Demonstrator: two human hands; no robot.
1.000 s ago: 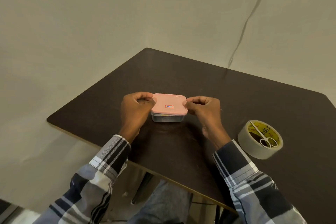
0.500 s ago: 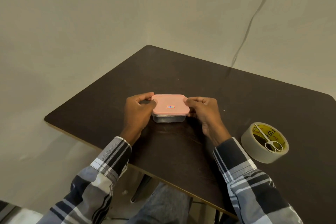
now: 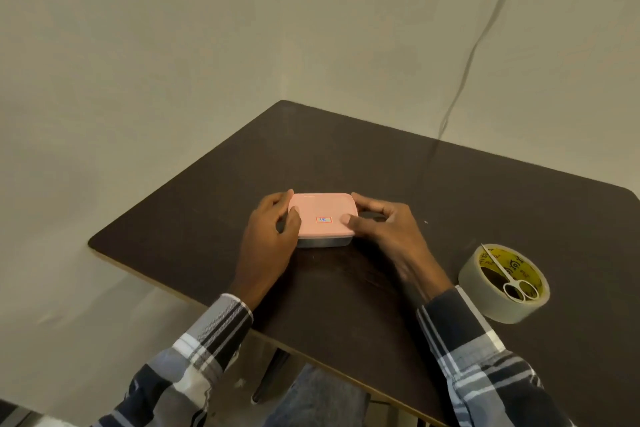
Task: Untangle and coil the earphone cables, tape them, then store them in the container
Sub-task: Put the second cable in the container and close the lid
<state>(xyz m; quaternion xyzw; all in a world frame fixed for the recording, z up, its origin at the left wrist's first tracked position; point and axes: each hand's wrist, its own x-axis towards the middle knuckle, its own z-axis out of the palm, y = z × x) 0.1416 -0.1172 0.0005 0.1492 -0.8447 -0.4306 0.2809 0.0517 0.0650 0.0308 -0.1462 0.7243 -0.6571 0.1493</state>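
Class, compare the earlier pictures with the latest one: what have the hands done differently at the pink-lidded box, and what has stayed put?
Both thumbs have moved from the lid's side edges onto its top: the left hand and right hand now press down on the pink lid. The container, the tape roll and the scissors lying on it stayed put.

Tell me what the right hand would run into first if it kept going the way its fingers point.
The right hand points left across the table, thumb already on the pink lid. Going on, it would push into the container at once; beyond it waits the left hand.
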